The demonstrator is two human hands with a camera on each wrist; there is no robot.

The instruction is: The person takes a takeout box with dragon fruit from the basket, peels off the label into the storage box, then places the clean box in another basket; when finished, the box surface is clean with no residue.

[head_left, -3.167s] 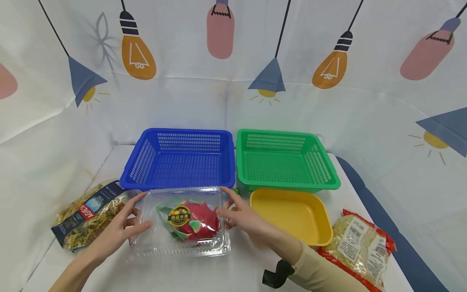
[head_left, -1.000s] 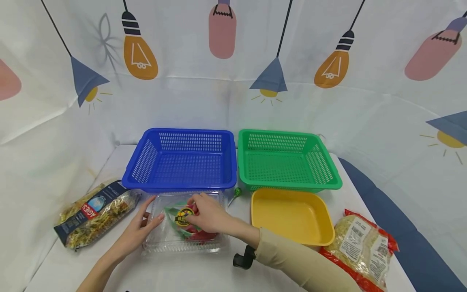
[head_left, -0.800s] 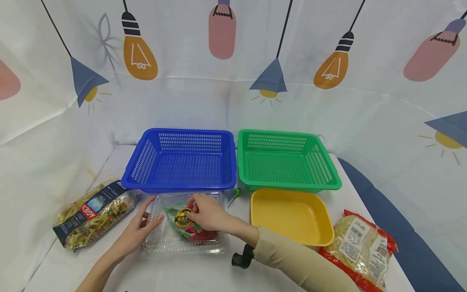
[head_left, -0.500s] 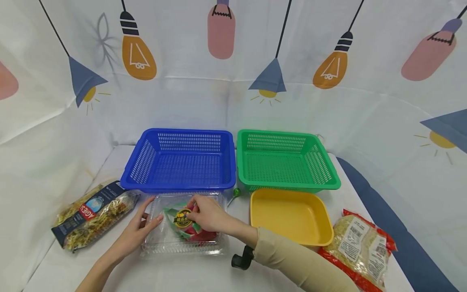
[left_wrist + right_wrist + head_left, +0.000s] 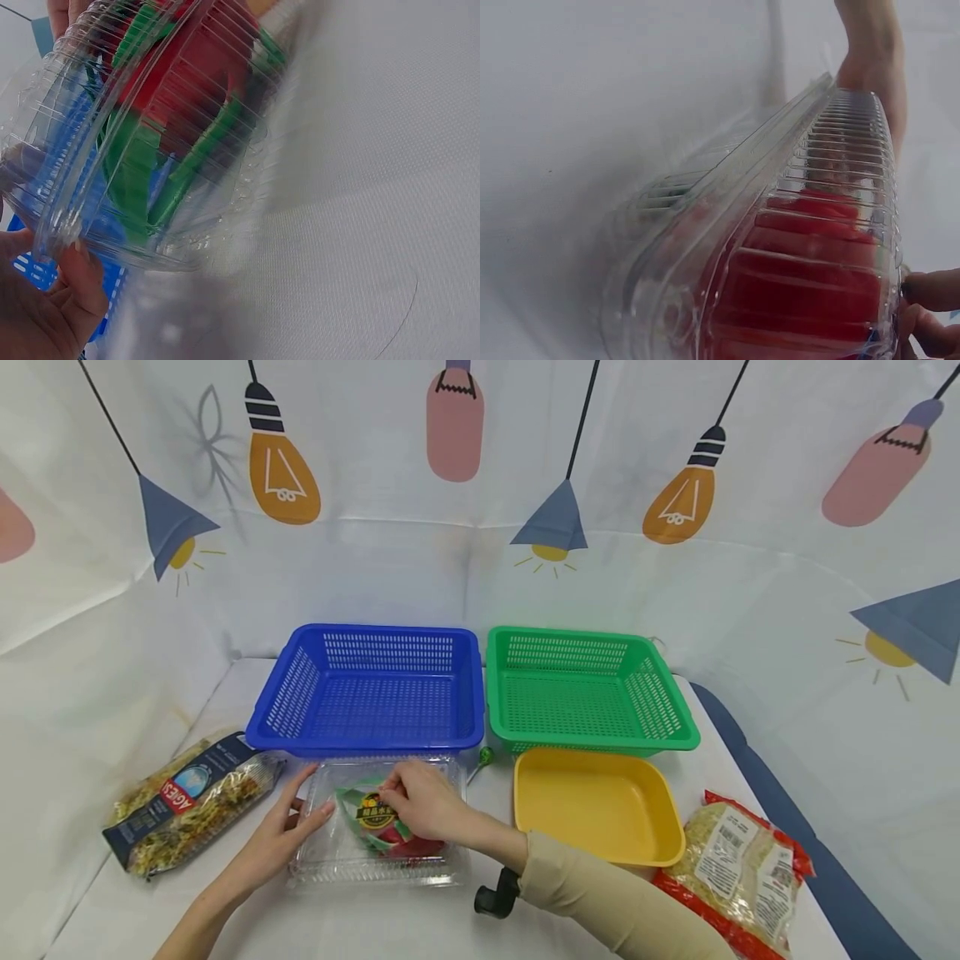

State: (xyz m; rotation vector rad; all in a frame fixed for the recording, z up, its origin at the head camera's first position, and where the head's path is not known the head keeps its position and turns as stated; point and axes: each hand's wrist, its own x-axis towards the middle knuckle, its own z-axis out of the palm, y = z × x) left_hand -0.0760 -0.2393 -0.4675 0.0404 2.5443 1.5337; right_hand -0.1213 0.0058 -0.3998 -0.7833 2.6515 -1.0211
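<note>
A clear plastic clamshell box (image 5: 318,835) lies on the white table with a red-and-green dragon fruit (image 5: 422,848) inside. My left hand (image 5: 273,839) holds the box's left side, thumb over the lid; the left wrist view shows thumb and fingers around its ribbed edge. On the lid is a round black-and-gold sticker (image 5: 374,814). My right hand (image 5: 429,802) bends over the lid, thumb and forefinger pinching at the sticker's upper right edge. In the right wrist view a dark sliver shows at those fingertips (image 5: 930,289). Part of the fruit hides behind this hand.
Behind the box stand a blue basket (image 5: 367,750) and a green basket (image 5: 592,746). A yellow tub (image 5: 600,806) is right of it, with a red-edged bag (image 5: 738,868) beyond. A pasta bag (image 5: 187,802) lies left. A green lollipop (image 5: 486,755) lies near the blue basket.
My right hand has gone from the box's right side to the sticker on the lid. The box has shifted slightly right. In the last second, the right fingertips have moved a little, showing more of the sticker.
</note>
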